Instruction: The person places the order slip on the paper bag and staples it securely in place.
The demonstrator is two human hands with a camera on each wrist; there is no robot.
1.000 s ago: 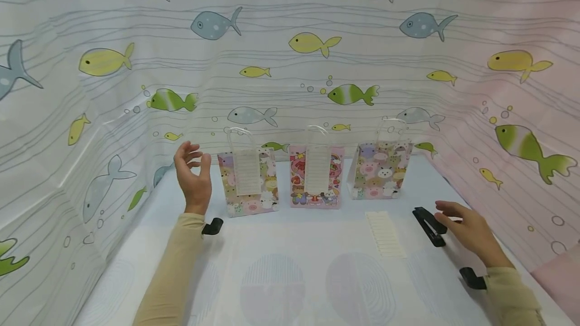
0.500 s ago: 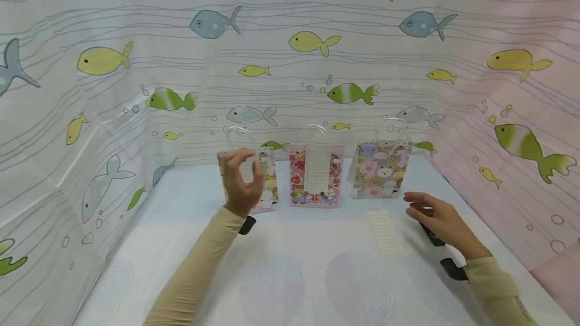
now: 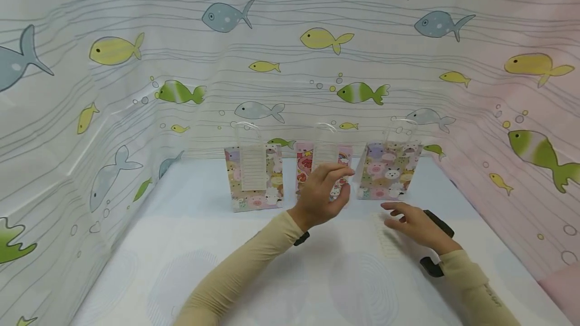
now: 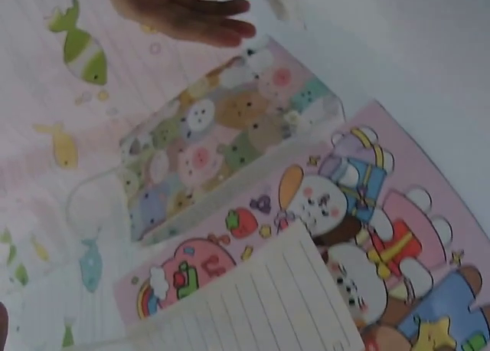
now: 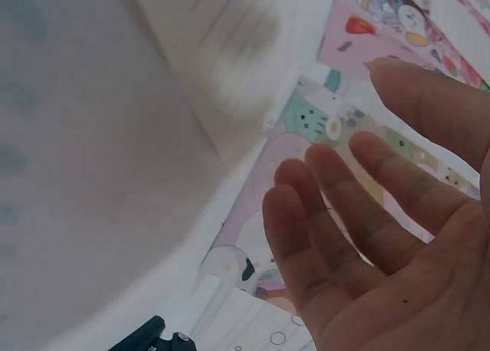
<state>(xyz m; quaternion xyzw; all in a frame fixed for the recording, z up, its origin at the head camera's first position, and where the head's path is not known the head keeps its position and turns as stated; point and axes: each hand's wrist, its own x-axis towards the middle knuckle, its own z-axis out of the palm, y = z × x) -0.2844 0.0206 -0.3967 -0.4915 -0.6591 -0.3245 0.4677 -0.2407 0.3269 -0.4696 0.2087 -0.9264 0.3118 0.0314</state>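
My left hand (image 3: pixel 321 192), fingers relaxed and holding nothing, hovers before the middle gift bag (image 3: pixel 302 165), which is pink with cartoon animals, and hides part of it. My right hand (image 3: pixel 417 225) hangs loosely over a lined paper slip (image 3: pixel 385 240) lying on the table; its fingers hold nothing in the right wrist view. Just beyond that hand is a black stapler (image 3: pixel 439 223), partly hidden by it. To the right stands an animal-print gift bag (image 3: pixel 385 170) with no slip on its front. The left animal-print gift bag (image 3: pixel 274 200) carries a lined slip (image 3: pixel 254 170), and the middle one another (image 4: pixel 283 297).
All three bags stand in a row at the back of the table (image 3: pixel 190 195), each with a clear looped handle (image 3: pixel 246 126). A fish-print curtain (image 3: pixel 281 14) encloses the table on the back and both sides.
My left hand has swept right from beside the left bag to the middle bag. My right hand has moved left from the stapler to over the loose slip. The stapler stays on the table.
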